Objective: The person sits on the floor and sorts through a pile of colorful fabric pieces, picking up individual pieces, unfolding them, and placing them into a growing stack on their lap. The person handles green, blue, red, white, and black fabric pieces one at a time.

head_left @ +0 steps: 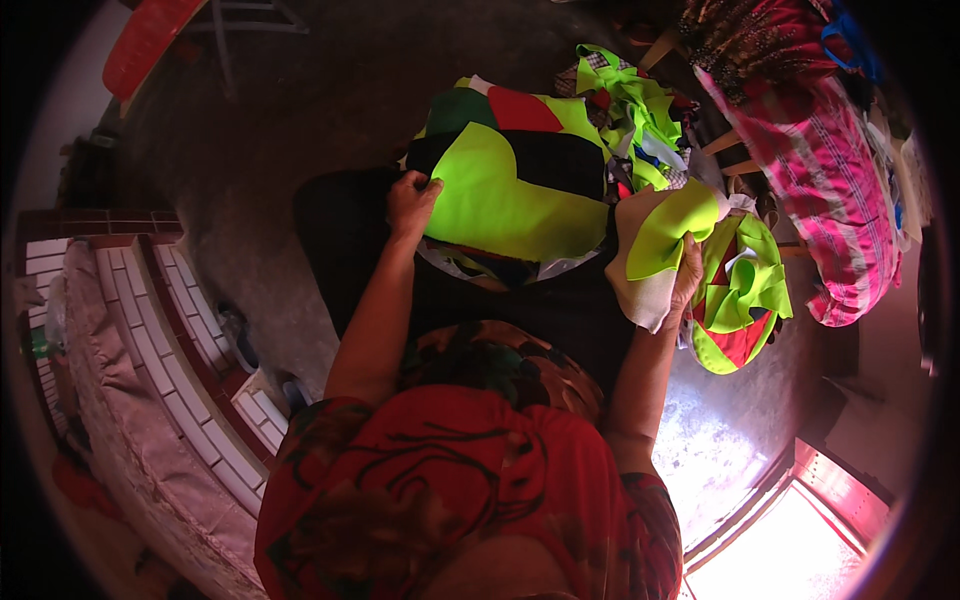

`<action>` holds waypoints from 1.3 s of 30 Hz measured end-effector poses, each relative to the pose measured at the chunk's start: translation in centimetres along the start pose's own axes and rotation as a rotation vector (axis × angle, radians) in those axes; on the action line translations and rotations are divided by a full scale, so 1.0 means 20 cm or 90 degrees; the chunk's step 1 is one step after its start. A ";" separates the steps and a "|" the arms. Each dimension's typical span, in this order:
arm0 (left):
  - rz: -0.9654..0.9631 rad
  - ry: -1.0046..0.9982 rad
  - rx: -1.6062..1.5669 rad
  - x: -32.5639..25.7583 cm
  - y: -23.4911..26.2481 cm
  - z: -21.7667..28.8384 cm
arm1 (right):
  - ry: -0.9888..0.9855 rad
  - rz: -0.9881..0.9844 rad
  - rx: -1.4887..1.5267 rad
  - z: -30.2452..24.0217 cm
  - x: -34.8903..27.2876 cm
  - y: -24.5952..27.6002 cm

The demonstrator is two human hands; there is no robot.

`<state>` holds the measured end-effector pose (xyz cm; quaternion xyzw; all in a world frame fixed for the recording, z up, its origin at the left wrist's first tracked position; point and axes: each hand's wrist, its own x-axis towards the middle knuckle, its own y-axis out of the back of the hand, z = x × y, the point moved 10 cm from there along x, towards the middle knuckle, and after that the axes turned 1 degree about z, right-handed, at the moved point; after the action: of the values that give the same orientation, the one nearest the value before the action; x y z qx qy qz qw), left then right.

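- Nearest the camera, the person's red patterned top (450, 490) fills the lower middle, both bare forearms reaching up from it.
- Left hand (412, 203) grips the left edge of the large neon-green and black fabric piece (510, 195), fingers pinched shut on that edge.
- That large fabric piece lies on the lap, over dark cloth.
- Right hand (686, 275), right of the large fabric piece, holds a folded neon-green and white piece (660, 250), fingers curled closed around it.
- Scrap pile (630, 110) of green, red and checked cloth sits beyond the large fabric piece.
- Pink striped bundle (830, 190) lies far right of it.
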<state>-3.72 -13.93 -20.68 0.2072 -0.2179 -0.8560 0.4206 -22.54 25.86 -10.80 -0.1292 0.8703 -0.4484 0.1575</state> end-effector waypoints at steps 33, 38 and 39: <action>-0.125 -0.558 0.285 -0.44 -0.29 0.56 | 0.005 -0.062 -0.074 0.04 -0.02 -0.23; -0.167 -0.529 0.079 -0.54 -0.30 0.78 | 0.011 -0.053 -0.165 0.04 0.03 -0.14; -0.211 -0.517 0.023 -0.58 -0.31 0.86 | 0.011 -0.055 -0.196 0.05 0.04 -0.11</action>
<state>-10.35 2.33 -8.09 -0.1069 -0.3445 -0.9199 0.1541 -22.72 23.55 -9.58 -0.1852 0.9238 -0.3171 0.1085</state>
